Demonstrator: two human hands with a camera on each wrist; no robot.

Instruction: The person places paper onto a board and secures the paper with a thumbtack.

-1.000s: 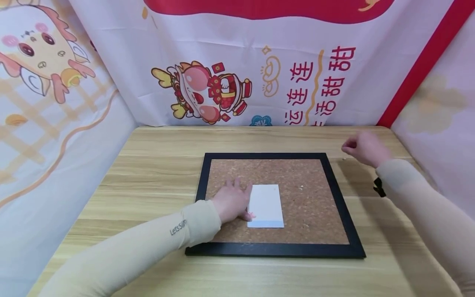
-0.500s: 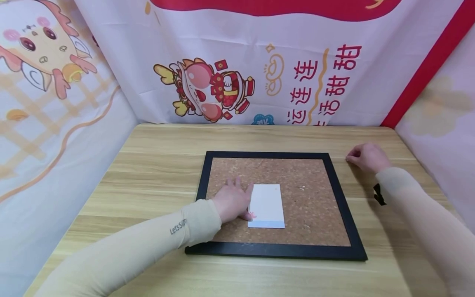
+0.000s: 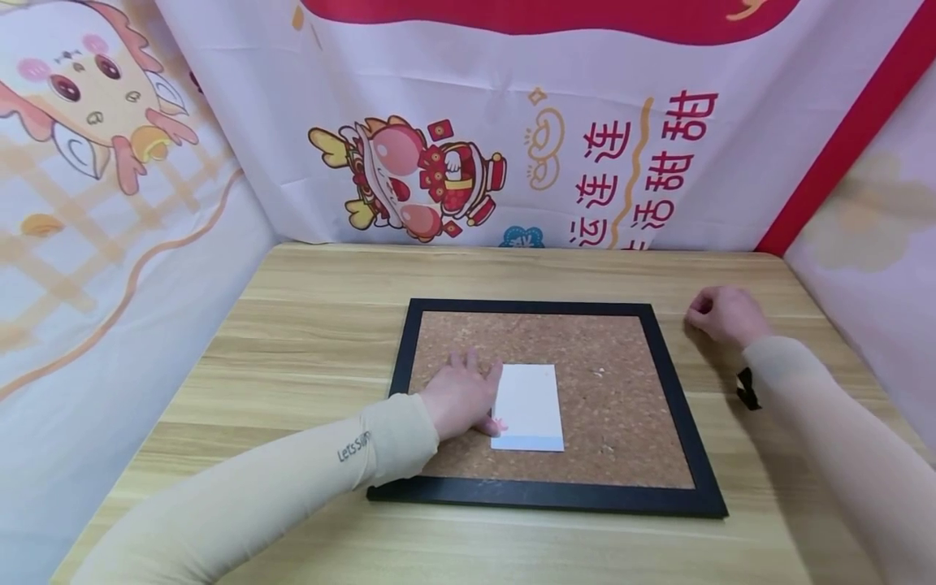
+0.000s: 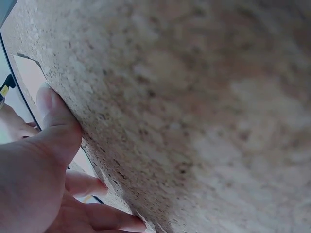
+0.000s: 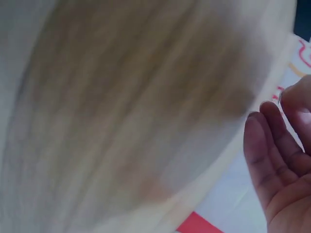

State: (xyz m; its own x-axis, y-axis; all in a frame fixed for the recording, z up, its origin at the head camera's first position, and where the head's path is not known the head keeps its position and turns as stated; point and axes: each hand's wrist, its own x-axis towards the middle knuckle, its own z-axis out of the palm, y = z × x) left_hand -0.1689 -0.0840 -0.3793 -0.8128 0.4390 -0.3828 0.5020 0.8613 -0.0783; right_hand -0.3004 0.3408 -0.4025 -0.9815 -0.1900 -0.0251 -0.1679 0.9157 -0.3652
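My left hand (image 3: 461, 394) lies with spread fingers on a cork board (image 3: 621, 406) in a black frame. Its thumb and index finger rest along the left edge of a white card (image 3: 528, 402) that has a pink print at its lower left. The left wrist view has the thumb (image 4: 51, 109) lying over the card, close to the cork. Right of the board, my right hand (image 3: 727, 315) is low at the tabletop, thumb and fingers curled towards each other. Whether it pinches anything I cannot tell.
Small pale marks (image 3: 599, 372) show on the cork to the right of the card. The wooden table (image 3: 307, 325) carries the board. A printed cloth (image 3: 468, 65) hangs behind, and more cloth walls the left and right sides.
My right hand has come down to the tabletop, where a tiny pale thing lay beneath it earlier and no longer shows. The left hand and card stay in place; the view shifts slightly.
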